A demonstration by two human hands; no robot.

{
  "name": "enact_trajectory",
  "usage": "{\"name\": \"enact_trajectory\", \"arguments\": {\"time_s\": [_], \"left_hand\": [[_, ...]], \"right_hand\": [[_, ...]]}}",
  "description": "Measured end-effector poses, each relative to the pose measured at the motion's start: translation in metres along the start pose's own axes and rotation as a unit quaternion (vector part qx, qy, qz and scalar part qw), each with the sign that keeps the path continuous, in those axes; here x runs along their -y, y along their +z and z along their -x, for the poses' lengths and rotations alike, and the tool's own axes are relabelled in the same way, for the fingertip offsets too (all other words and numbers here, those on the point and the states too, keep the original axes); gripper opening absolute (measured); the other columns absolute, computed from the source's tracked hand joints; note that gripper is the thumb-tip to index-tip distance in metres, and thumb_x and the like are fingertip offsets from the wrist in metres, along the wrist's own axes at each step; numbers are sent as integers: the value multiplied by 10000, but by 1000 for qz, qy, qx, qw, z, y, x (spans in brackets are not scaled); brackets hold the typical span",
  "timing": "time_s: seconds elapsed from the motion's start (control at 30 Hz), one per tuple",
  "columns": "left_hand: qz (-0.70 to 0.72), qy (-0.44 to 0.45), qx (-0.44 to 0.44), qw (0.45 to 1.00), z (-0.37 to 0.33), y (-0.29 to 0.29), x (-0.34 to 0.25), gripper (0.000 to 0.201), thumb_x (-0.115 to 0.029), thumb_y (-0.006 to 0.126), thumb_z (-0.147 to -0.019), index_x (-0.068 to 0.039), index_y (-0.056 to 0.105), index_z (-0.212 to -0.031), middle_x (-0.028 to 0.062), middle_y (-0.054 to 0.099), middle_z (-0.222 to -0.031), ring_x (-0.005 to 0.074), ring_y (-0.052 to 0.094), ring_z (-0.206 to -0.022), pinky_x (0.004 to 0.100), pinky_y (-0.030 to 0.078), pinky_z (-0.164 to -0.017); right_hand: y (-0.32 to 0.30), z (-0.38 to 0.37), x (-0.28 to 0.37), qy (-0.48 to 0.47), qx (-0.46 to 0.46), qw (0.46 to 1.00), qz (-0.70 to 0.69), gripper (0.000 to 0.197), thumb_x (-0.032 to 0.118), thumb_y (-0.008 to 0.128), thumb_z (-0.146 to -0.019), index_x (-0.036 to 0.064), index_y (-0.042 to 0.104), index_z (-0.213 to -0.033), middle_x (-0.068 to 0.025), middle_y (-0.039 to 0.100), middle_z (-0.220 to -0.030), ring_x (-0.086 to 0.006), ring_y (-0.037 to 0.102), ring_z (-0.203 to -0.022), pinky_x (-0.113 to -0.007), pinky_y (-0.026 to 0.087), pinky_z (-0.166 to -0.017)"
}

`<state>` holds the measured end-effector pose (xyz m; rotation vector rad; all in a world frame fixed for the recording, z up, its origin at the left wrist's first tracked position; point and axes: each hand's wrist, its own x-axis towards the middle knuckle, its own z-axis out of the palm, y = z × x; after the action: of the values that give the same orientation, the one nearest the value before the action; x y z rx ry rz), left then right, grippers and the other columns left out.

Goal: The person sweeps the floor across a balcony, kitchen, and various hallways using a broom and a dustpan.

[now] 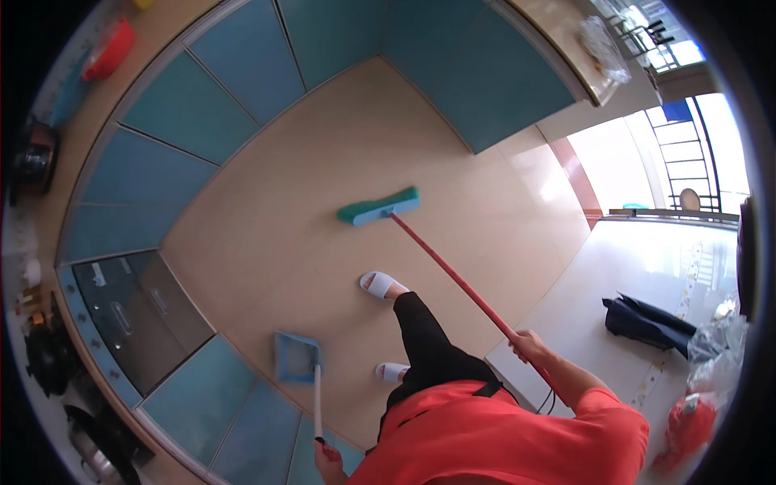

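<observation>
My right hand is closed around the red handle of a broom. The broom's light blue head with green bristles is out on the beige tiled floor, ahead of my feet. Down at the lower left, my left hand grips the dark end of a dustpan's pale handle. The blue dustpan is low by the left cabinets, apart from the broom head. Whether it touches the floor I cannot tell. No sweepings are distinct on the floor or in the pan.
Blue-green cabinets line the left and far sides, with a dark glass-fronted appliance among them. Pots and pans stand on the left counter. A white surface on the right carries a dark folded item and plastic bags.
</observation>
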<state>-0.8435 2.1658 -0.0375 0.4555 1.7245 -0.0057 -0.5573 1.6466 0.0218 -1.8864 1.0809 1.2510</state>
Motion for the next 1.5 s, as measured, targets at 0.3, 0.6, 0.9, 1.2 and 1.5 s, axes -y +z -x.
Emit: {"name": "enact_trajectory", "arguments": {"time_s": [0.3, 0.6, 0.9, 1.2, 1.5], "left_hand": [[-19, 16, 56, 998, -30, -47, 6, 259, -317, 589, -849, -111, 470, -746, -29, 446, -563, 75, 431, -462, 201, 376, -407], [19, 12, 18, 1000, -22, -48, 20, 275, -324, 612, -833, -102, 483, -737, -26, 443, -541, 83, 427, -448, 205, 383, -406], [94, 31, 26, 995, -5, -17, 23, 246, -302, 608, -837, -103, 484, -764, -15, 471, -597, 87, 449, -479, 200, 401, -423], [111, 58, 5, 992, 15, -1, 28, 232, -298, 562, -866, -93, 494, -781, -19, 469, -616, 79, 443, -492, 204, 382, -424], [115, 34, 15, 993, 80, 44, 44, 222, -318, 567, -860, -98, 548, -835, -23, 490, -597, 68, 477, -556, 206, 425, -498]], "right_hand": [[-12, 12, -73, -62, -67, 982, -165, 534, 484, 398, -884, -14, 530, -745, -40, 440, -502, -135, 409, -338, -282, 341, -311], [38, -125, 102, -27, 35, 956, -290, 414, 419, 342, -913, 96, 387, -657, -26, 380, -465, -160, 398, -372, -315, 385, -369], [17, 83, 128, -32, 201, 942, -267, 355, 387, 390, -933, 54, 455, -826, 42, 360, -568, -42, 316, -424, -211, 297, -378], [56, 32, 251, -176, 96, 943, -264, 330, 352, 441, -906, 51, 480, -775, 18, 410, -571, -83, 371, -418, -236, 333, -375], [171, -263, 586, -444, -45, 869, -213, 142, 146, 435, -817, 33, 476, -742, -102, 514, -606, -220, 538, -508, -347, 448, -425]]}}
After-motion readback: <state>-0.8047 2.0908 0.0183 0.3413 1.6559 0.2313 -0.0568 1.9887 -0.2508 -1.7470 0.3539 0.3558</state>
